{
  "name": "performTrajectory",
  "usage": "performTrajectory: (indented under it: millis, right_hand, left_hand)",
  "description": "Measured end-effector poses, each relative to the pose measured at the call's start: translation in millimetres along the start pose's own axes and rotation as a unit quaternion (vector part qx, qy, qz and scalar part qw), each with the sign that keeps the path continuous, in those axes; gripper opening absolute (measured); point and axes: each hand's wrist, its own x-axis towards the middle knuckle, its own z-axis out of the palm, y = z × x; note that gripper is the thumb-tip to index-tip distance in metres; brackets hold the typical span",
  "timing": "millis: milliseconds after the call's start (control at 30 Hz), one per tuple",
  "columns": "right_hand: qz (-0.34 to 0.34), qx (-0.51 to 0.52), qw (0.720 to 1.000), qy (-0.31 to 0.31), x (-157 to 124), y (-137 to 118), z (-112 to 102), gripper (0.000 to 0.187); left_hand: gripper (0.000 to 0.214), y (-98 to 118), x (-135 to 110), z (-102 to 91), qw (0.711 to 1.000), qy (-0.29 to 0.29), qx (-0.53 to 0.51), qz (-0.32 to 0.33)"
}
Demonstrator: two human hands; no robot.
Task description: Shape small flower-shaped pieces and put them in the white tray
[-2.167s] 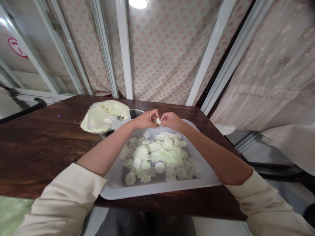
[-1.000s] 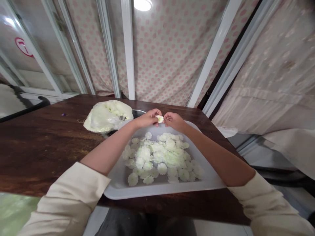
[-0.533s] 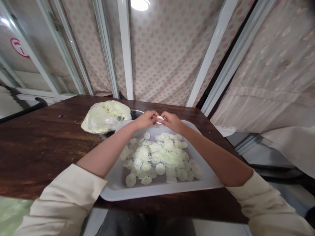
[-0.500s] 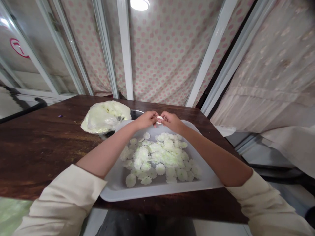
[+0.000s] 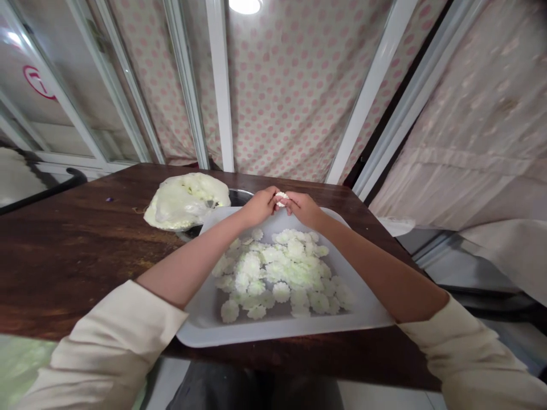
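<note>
Lifted higher, white flower head (image 5: 281, 197) sits pinched between fingers (image 5: 290, 199)

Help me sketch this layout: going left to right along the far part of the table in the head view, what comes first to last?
Plastic-wrapped pale mound, dark metal bowl, left hand, small white flower, right hand, white scrap

1. This looks like a small makeshift workroom or stall; I can't say which.
2. Pink polka-dot cloth (image 5: 290, 97) lines the walls and ceiling, held between white metal frames (image 5: 220, 85).
3. A glazed panel (image 5: 55, 108) carries a round red sticker (image 5: 38, 82).
4. A dark wooden table (image 5: 72, 256) holds a white tray (image 5: 200, 336) of pale flower-shaped pieces (image 5: 273, 279), which suggests handwork.
</note>
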Motion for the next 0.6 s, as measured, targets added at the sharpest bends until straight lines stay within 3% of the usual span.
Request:
performTrajectory:
  millis: [200,400,600]
  right_hand:
    - [-0.01,0.042,0.998,-0.035,-0.7,5.4,-6.4,0.039]
    - [-0.014,0.137,0.989,-0.056,-0.9,2.8,-13.0,0.047]
    - [-0.011,0.17,0.983,-0.072,-1.0,5.2,-12.2,0.05]
  left_hand:
    - [0.021,-0.4,1.8,0.7,0.994,-0.029,-0.108,-0.02]
    - [0.026,5.9,-0.3,0.0,0.962,-0.039,-0.268,-0.035]
    - [0.026,2.8,1.4,-4.0,0.963,-0.064,-0.261,-0.029]
